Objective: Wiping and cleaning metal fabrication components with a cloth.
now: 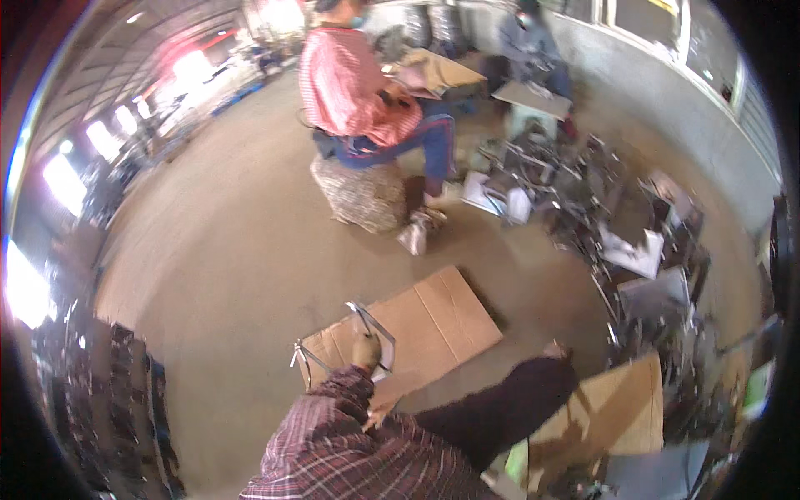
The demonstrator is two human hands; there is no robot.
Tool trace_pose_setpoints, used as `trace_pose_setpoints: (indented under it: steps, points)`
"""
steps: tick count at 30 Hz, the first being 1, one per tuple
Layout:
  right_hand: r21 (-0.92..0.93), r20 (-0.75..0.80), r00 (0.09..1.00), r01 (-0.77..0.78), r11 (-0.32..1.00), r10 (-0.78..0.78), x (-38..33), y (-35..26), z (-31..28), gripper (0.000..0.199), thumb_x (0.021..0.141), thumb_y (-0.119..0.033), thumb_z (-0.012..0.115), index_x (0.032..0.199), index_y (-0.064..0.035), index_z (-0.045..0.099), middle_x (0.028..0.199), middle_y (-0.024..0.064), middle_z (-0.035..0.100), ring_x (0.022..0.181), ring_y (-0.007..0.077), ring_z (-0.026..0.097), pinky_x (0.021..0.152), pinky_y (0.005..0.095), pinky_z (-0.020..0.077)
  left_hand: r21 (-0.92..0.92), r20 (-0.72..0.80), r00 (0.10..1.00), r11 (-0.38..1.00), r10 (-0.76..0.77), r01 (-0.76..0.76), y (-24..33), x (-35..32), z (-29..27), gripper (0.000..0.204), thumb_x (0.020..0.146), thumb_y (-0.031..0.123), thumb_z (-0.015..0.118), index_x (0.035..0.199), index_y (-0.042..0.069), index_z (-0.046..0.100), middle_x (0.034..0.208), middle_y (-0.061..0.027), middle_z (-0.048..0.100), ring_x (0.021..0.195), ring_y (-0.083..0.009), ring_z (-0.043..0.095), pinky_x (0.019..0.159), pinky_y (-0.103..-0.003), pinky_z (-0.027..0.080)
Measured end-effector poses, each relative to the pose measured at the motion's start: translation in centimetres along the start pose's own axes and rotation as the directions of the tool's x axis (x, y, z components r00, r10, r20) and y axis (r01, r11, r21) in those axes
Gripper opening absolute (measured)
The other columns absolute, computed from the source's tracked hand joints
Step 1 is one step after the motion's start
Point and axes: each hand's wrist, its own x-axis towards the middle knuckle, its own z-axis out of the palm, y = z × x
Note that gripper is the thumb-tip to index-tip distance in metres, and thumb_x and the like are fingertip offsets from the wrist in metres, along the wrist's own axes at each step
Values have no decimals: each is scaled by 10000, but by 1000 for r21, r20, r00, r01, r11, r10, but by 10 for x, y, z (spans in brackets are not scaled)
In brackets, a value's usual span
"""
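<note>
My left hand [366,350] reaches out from a plaid sleeve over a flat piece of brown cardboard. Its fingers look closed around a bent grey metal frame [386,333], though blur hides the exact grip. Another angled metal part [302,353] juts out to the left of the hand, over the cardboard's edge; I cannot tell whether both parts are joined. The creased cardboard sheet [442,321] lies on the floor before me. No part of my right hand can be made out.
A person in a red checked top [354,92] sits ahead on a lumpy sack [358,192]. Farther back, another person [529,50] works by a board. Metal parts [583,183] are heaped to the right. Dark stacks [117,400] stand left; more cardboard [621,408] leans beside my leg.
</note>
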Motion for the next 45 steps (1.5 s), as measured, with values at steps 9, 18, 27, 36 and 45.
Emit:
trace_pose_setpoints:
  steps: [9, 18, 27, 36, 45]
  points:
    - [357, -344, 935, 215, 909, -86, -8, 105, -79, 175, 902, -235, 559, 941, -68, 591, 868, 64, 611, 780, 178, 583, 632, 308, 496, -577, 208, 913, 797, 352, -176, 86, 117, -127, 299, 933, 315, 458, 1065, 85, 597, 927, -20, 522, 801, -101, 437, 619, -272, 380]
    - [980, -171, 854, 97, 172, 491, -50, 12, -132, 285, 911, -195, 431, 1015, 11, 597, 897, 141, 605, 794, 266, 588, 738, 380, 515, 141, -156, -115, -93, 981, -986, 399, -21, -116, 329, 954, 276, 444, 1071, 25, 622, 998, -164, 609, 905, -324, 594, 756, -425, 478]
    - [892, -25, 813, 281, -353, 582, -49, -25, -146, 225, 870, -61, 459, 1057, 2, 567, 899, 142, 612, 809, 248, 575, 737, 354, 492, -134, -2, -471, -467, 882, -874, 549, -180, -72, 352, 867, 238, 603, 1154, 36, 620, 734, -169, 649, 529, -305, 570, 487, -409, 435]
    - [771, -568, 669, 229, 594, 480, -52, -30, -148, 98, 844, -98, 539, 863, -30, 607, 787, 73, 615, 697, 210, 589, 628, 317, 495, -476, 82, -839, -718, 538, -508, 505, -315, 2, 310, 772, 107, 618, 1079, 62, 618, 926, -181, 624, 702, -366, 606, 634, -446, 494]
    - [900, -249, 788, -26, 434, 564, -64, -4, -154, 203, 884, -69, 479, 1024, 17, 598, 943, 117, 657, 822, 220, 640, 702, 292, 530, -722, 221, -750, -412, 624, -555, 381, -346, 46, 152, 780, 208, 570, 807, 68, 623, 631, -102, 619, 599, -277, 635, 490, -438, 463]
